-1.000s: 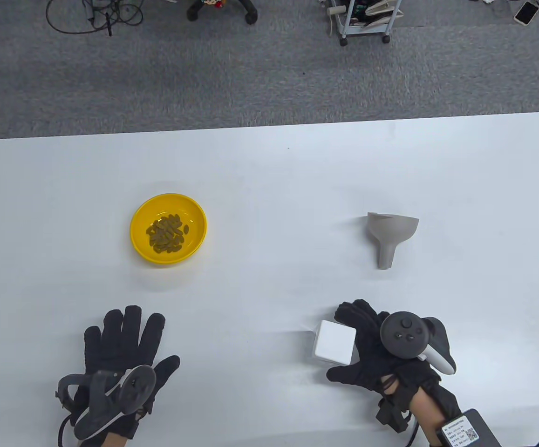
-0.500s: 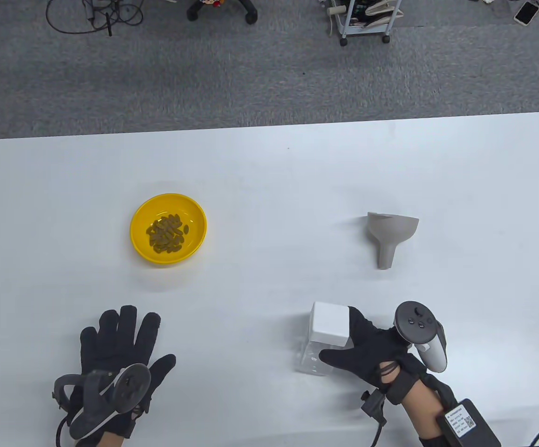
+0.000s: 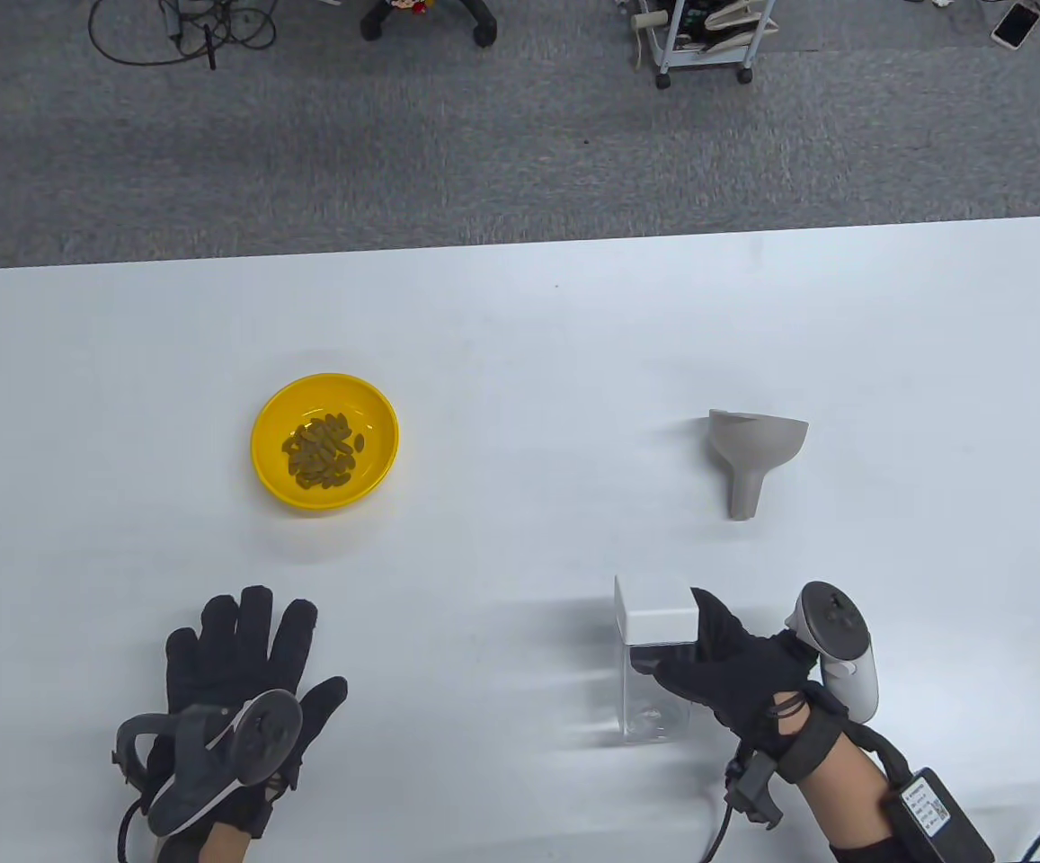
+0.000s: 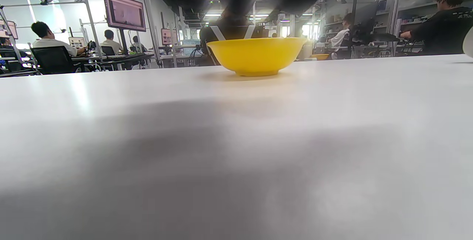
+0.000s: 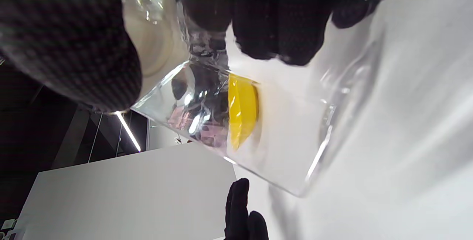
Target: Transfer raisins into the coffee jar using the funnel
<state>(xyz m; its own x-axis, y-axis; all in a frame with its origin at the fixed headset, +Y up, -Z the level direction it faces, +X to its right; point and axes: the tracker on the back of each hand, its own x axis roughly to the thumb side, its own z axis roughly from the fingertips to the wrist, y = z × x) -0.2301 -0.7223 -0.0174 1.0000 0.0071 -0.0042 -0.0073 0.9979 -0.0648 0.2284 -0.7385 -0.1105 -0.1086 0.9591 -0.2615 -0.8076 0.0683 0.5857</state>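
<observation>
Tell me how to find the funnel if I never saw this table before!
Start at the white table and look to its right half, past the yellow bowl of raisins. The funnel lies on its side, just beyond the right hand holding the clear jar. It is the only grey, cone-shaped thing with a spout.

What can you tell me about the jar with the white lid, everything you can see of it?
The coffee jar is a clear, square-sided container, glass or plastic by its look, with a white square lid still on. It looks empty. The right hand grips its body, holding it tilted at the near right of the white table. Whether its base touches the table I cannot tell.
</observation>
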